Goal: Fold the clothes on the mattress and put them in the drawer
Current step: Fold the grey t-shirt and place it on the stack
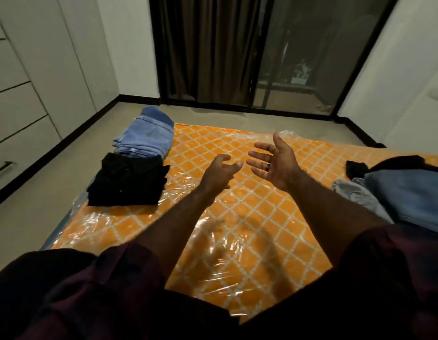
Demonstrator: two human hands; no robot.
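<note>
— Which way is the next garment?
— The unfolded heap (397, 192) lies at the right edge of the mattress (237, 143), to the right of both your hands and apart from them. Your right hand (274, 165) is nearer. (The heap is bunched and cut off by the frame, so I can't give you a long axis.)
— And the grip?
— You hold nothing. Your right hand is spread, palm facing left. Your left hand (219, 173) is loosely curled and empty. Both hover over the mattress's middle. The folded black pile (127, 180) and blue pile (144, 138) sit at the left, toward the drawers (17, 106).
</note>
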